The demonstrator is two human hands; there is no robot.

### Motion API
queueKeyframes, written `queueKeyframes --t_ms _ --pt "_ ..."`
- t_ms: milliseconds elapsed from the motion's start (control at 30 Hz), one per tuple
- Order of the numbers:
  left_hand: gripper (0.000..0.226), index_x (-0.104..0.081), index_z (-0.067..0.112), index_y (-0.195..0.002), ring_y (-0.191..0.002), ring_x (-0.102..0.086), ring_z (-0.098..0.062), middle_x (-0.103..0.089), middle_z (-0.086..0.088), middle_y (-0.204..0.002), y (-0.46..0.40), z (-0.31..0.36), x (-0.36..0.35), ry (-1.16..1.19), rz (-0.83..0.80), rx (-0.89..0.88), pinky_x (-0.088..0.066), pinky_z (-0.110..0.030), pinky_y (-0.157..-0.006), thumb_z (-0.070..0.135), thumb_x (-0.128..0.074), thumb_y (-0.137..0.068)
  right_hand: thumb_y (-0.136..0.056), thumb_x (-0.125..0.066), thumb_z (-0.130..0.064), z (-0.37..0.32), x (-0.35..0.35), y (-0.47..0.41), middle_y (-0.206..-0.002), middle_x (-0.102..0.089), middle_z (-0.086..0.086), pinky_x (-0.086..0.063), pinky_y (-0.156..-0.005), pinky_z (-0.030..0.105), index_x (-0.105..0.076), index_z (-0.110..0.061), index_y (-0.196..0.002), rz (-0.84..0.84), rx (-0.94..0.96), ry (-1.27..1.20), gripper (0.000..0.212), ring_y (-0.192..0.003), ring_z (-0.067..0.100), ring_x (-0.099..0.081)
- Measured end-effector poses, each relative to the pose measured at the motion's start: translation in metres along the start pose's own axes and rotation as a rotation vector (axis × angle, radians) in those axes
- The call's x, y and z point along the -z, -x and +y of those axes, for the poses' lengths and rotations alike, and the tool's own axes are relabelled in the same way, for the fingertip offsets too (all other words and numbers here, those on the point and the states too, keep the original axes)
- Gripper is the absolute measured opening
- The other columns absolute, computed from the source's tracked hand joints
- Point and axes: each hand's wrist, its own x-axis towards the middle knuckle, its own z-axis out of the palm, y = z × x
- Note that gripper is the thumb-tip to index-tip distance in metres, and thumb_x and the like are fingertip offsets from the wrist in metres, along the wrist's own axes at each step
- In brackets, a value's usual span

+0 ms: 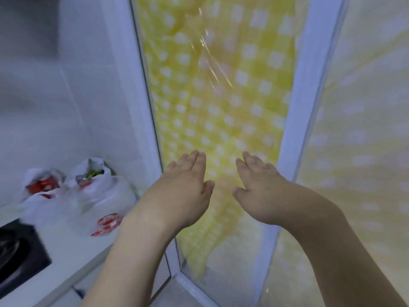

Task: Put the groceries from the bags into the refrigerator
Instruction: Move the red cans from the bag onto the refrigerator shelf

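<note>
Flat hands [184, 187] [257, 189] (fingers straight) before glossy checkered glass [217, 96].

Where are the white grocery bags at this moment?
In the head view, the white grocery bags stand at lower left on the white counter, beside the black stove, left of the left hand.

Both bare forearms reach forward side by side, palms down. The left hand [184, 187] is flat, fingers straight and close together, thumb tucked toward the middle. The right hand [257, 187] mirrors it, fingers extended and slightly spread, thumb pointing inward. The thumbs sit near each other, not touching. Neither hand holds anything. Wrists are level, arms angling in from below.
</note>
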Motion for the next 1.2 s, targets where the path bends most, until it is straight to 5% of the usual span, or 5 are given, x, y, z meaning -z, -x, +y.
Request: queueKeyframes --t_ms 767,1200 --pt "0.063 0.006 0.019 -0.158 -0.152 0.010 -0.011 0.011 0.005 -0.166 0.137 -0.267 0.040 -0.018 0.056 0.641 0.005 -0.028 -0.120 0.039 -0.024 -0.107 -0.106 -0.026 -0.034 -0.291 -0.059 -0.105 -0.161 0.024 0.002 0.010 -0.121 0.032 0.009 -0.014 -0.156 -0.184 0.581 0.039 0.064 -0.149 0.015 0.019" --pt "0.061 -0.005 0.017 -0.159 -0.152 -0.001 -0.012 0.000 0.004 -0.167 0.080 -0.379 0.029 -0.042 0.014 0.746 -0.006 -0.035 -0.124 0.039 -0.025 -0.106 -0.105 -0.027 -0.034 -0.370 -0.085 -0.229 -0.162 0.020 0.003 0.009 -0.121 0.031 0.008 -0.013 -0.156 -0.244 0.721 0.032 0.064 -0.149 0.015 0.018"
